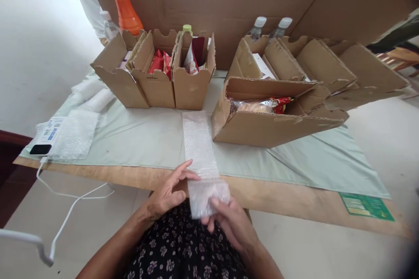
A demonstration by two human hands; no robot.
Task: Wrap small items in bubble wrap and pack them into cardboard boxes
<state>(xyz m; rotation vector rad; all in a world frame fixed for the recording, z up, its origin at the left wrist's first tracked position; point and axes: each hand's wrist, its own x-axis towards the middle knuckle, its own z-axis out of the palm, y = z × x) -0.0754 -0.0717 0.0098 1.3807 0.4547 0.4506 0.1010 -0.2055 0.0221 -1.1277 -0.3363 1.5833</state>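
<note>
A strip of bubble wrap [199, 141] lies flat on the table, running from the cartons toward the front edge. At its near end is a folded, whitish bubble-wrap piece [203, 196], partly out over the table edge; whether anything is inside cannot be made out. My right hand [231, 222] pinches this piece at its lower right corner, thumb on top and fingers beneath. My left hand [172, 189] has its fingers stretched out, the tips at the left side of the strip where it meets the folded piece.
Cardboard boxes [196, 89] with snack packets stand at back left. More boxes [248, 128] stand at right, one holding a food packet [258, 105]. Bottles, one orange [127, 13], stand behind. Bubble-wrap rolls [98, 99] and a corded white device [42, 149] lie left.
</note>
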